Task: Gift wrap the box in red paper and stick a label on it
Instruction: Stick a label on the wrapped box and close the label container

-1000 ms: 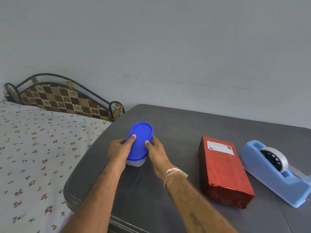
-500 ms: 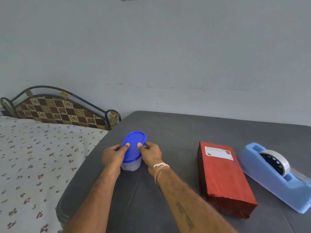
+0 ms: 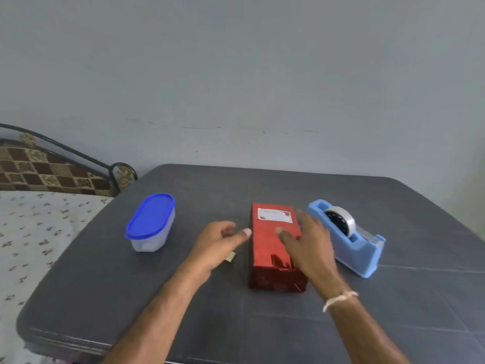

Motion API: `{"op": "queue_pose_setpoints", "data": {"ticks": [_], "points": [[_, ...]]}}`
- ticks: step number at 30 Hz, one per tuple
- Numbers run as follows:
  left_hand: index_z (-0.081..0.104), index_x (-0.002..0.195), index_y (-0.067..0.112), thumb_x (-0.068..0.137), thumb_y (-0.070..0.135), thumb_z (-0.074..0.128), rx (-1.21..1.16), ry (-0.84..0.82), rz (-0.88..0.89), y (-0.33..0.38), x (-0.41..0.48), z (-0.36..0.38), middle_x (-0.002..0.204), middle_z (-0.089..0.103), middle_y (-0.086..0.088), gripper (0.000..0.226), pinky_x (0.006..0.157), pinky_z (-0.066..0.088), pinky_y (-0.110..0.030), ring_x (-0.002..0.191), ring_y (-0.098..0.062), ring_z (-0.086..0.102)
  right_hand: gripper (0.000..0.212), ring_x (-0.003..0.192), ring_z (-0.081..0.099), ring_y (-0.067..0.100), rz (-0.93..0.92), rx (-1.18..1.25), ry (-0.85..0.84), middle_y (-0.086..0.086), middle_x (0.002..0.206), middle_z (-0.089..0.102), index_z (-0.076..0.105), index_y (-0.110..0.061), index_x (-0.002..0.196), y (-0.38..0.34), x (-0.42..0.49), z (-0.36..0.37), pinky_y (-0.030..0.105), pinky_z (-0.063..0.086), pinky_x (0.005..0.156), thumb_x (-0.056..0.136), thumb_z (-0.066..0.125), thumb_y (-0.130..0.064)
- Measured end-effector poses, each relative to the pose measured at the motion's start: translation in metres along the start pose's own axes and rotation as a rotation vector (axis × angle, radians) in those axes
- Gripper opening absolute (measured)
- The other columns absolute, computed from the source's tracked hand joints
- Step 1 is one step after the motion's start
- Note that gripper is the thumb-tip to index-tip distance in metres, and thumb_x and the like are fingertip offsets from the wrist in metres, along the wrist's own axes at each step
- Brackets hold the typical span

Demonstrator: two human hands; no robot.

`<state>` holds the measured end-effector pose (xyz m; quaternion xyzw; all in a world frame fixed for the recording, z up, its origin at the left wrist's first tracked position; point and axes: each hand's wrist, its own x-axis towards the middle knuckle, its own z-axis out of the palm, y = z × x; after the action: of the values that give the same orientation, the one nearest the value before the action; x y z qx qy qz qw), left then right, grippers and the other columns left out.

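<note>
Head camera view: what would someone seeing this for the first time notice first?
The shiny red wrapped box lies on the grey table, a white label at its far end, with the left hand beside its left edge and the right hand spread over its right side. A light blue tape dispenser sits to its right, a blue-lidded tub to its left.
</note>
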<state>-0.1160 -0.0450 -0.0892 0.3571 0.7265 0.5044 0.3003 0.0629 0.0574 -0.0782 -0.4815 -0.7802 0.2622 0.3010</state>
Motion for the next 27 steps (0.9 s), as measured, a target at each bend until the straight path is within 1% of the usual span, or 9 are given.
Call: {"op": "queue_pose_setpoints", "data": {"ticks": [3,5,8,14,18,20,23,25,27], "points": [[0.075,0.099,0.022,0.091,0.04,0.074,0.051,-0.125,0.027,0.001,-0.003,0.03,0.096,0.077,0.011,0.019,0.092,0.055,-0.032,0.086,-0.003,0.07,0.041,0.099,0.072,0.019,0.214,0.214,-0.203,-0.003,0.106,0.076,0.068,-0.018,0.117,0.045,-0.005,-0.004,0.047,0.057,0.095,0.086,0.074,-0.045],[0.077,0.106,0.024,0.089,0.034,0.076,0.013,-0.118,0.05,-0.002,-0.002,0.041,0.096,0.079,0.011,0.019,0.096,0.057,-0.039,0.089,-0.006,0.075,0.022,0.089,0.076,0.016,0.229,0.343,-0.262,-0.003,0.093,0.079,0.073,-0.019,0.106,0.049,-0.007,0.0,0.046,0.059,0.093,0.093,0.071,-0.037],[0.076,0.113,0.025,0.085,0.027,0.077,-0.081,-0.013,0.087,0.002,0.007,0.047,0.099,0.079,0.009,0.028,0.093,0.059,-0.041,0.092,-0.012,0.076,0.01,0.087,0.076,0.014,0.199,0.455,-0.187,-0.005,0.091,0.079,0.073,-0.026,0.103,0.04,0.01,0.009,0.042,0.061,0.09,0.096,0.069,-0.03],[0.072,0.116,0.008,0.086,0.004,0.078,-0.287,0.173,0.069,0.027,0.068,0.016,0.097,0.077,-0.001,0.03,0.067,0.056,-0.014,0.08,-0.01,0.074,0.023,0.086,0.076,0.013,0.172,0.538,-0.169,-0.006,0.09,0.079,0.077,-0.02,0.11,-0.003,0.081,0.044,0.039,0.061,0.089,0.092,0.072,-0.033],[0.068,0.119,0.005,0.086,0.007,0.079,-0.335,0.287,-0.037,0.012,0.11,-0.021,0.103,0.074,-0.007,0.035,0.058,0.052,-0.011,0.079,-0.011,0.07,0.032,0.087,0.076,0.014,0.197,0.584,-0.272,-0.005,0.093,0.079,0.079,-0.018,0.108,-0.026,0.119,0.095,0.04,0.061,0.091,0.082,0.077,-0.038],[0.067,0.123,0.009,0.086,0.013,0.081,-0.34,0.323,-0.091,-0.007,0.12,-0.035,0.11,0.075,-0.008,0.04,0.068,0.056,-0.019,0.089,-0.016,0.072,0.033,0.088,0.076,0.015,0.201,0.607,-0.326,-0.003,0.095,0.079,0.078,-0.017,0.111,-0.033,0.125,0.116,0.039,0.062,0.09,0.083,0.078,-0.035],[0.066,0.129,0.017,0.085,0.023,0.083,-0.292,0.352,-0.142,-0.032,0.127,-0.049,0.117,0.074,-0.004,0.048,0.099,0.055,-0.04,0.105,-0.021,0.07,0.028,0.088,0.076,0.014,0.175,0.61,-0.347,-0.005,0.096,0.079,0.078,-0.018,0.113,-0.035,0.129,0.141,0.035,0.062,0.089,0.087,0.079,-0.027],[0.064,0.132,0.019,0.084,0.027,0.082,-0.291,0.333,-0.15,-0.037,0.126,-0.052,0.118,0.072,-0.001,0.051,0.106,0.051,-0.043,0.109,-0.021,0.068,0.024,0.089,0.076,0.012,0.167,0.617,-0.34,-0.006,0.097,0.079,0.077,-0.02,0.11,-0.032,0.126,0.147,0.033,0.061,0.09,0.087,0.079,-0.027],[0.062,0.135,0.017,0.086,0.029,0.081,-0.272,0.328,-0.126,-0.033,0.123,-0.05,0.12,0.07,0.0,0.055,0.103,0.051,-0.037,0.111,-0.019,0.066,0.023,0.093,0.076,0.014,0.159,0.646,-0.358,-0.003,0.104,0.079,0.076,-0.021,0.11,-0.031,0.121,0.14,0.036,0.061,0.092,0.089,0.078,-0.03]]}}
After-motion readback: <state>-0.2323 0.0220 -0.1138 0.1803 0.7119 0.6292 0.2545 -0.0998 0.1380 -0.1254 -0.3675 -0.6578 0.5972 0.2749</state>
